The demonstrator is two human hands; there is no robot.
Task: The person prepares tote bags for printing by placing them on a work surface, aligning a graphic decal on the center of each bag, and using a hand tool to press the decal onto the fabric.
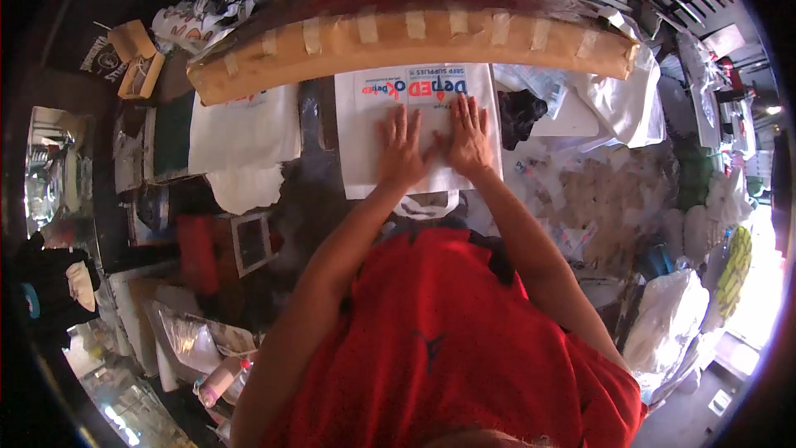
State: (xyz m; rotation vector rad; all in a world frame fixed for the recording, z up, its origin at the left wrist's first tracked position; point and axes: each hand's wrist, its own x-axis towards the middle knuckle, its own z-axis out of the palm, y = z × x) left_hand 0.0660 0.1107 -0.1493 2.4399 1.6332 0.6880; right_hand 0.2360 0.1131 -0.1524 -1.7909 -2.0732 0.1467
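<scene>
A white cloth tote bag [362,137] with red and blue print lies flat in front of me, its far edge close to a long tan beam. Its white strap handle [427,211] hangs in a loop at the near edge, by my shirt. My left hand [404,149] rests palm down on the middle of the bag, fingers stretched out and pointing away from me. Beside it, nearer the bag's right edge, my right hand [470,139] lies flat too, fingertips reaching the print. Neither hand grips anything.
The tan beam [414,31], with strips of tape along it, spans the far side. Left of the bag lies white printed cloth [245,134]. A black crumpled cloth [522,114] and white plastic bags [618,99] are on the right. A small open cardboard box [137,62] sits far left.
</scene>
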